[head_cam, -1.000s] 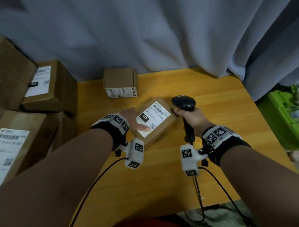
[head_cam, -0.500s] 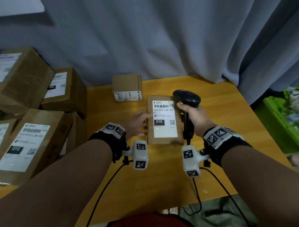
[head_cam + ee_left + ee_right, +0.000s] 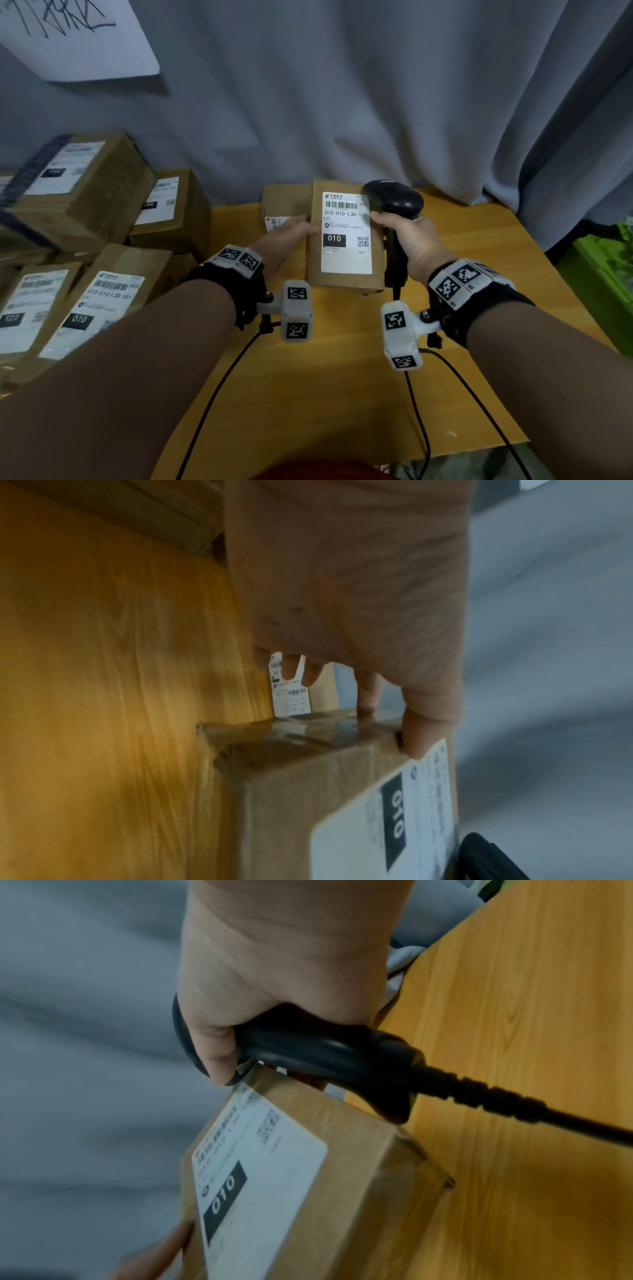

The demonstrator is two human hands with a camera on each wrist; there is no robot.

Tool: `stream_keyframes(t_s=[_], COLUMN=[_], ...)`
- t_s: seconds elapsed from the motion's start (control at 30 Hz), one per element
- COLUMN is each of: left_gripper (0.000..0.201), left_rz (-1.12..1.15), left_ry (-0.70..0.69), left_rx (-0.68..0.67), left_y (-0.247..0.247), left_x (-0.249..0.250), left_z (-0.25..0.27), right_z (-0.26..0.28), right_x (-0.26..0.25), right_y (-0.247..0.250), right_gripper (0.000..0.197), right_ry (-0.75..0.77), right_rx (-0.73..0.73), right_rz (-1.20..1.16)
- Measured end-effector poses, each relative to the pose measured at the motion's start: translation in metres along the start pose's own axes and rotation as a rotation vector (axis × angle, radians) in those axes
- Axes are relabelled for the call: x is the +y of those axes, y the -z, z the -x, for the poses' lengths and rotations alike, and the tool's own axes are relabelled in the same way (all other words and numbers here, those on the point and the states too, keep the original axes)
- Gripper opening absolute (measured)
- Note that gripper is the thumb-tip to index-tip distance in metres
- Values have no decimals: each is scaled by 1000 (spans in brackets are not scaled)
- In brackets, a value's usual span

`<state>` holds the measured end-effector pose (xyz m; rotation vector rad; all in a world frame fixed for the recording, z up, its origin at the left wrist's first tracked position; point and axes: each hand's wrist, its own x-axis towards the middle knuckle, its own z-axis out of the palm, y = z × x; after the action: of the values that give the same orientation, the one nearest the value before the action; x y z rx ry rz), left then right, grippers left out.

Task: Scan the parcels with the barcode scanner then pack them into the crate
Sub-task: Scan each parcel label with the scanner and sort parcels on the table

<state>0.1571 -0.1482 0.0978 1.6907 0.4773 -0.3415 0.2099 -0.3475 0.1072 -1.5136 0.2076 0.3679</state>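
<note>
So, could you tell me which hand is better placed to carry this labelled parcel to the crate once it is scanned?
The left hand, probably: it already grips the side of the brown cardboard parcel with the white label, while the right hand is wrapped round the black barcode scanner.

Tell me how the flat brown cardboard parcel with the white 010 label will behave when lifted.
The flat brown cardboard parcel probably stays stiff: its edges look straight. It seems light, since the left hand tilts it with a thumb and fingertips at one edge. The glossy tape on its end may be slippery there. The right hand only holds the black barcode scanner.
</note>
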Motion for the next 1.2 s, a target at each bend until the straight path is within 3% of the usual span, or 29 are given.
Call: stream_keyframes(t_s=[0.07, 0.2, 0.4, 0.57, 0.7, 0.8, 0.93, 1.07, 1.2], left_gripper=[48, 42, 49, 42, 38, 30, 42, 68, 52], left_rz=[-14, 17, -7, -18, -14, -9, -10, -5, -9], left_ry=[28, 52, 60, 64, 71, 84, 94, 114, 112], left_rx=[-24, -44, -14, 60, 72, 101, 152, 143, 150], left_y=[6, 9, 10, 16, 11, 4, -1, -1, -2], left_x=[-2, -6, -8, -24, -26, -23, -22, -26, -21], left_z=[0, -2, -7, -18, -20, -22, -27, -33, -27], right_z=[-4, -7, -5, 6, 14, 19, 20, 22, 23], right_x=[1, 1, -5, -30, -44, -43, -38, -40, -41], right_y=[0, -4, -9, -3, 5, 3, -2, -5, -4], right_gripper=[26, 31, 17, 14, 23, 25, 24, 24, 23], right_ry=[-11, -40, 12, 54, -15, -59, -71, -96, -103], right_rx=[15, 23, 39, -94, -214, -225, -136, -183, -190], right_rz=[-1, 22, 171, 307, 337, 361, 358, 395, 436])
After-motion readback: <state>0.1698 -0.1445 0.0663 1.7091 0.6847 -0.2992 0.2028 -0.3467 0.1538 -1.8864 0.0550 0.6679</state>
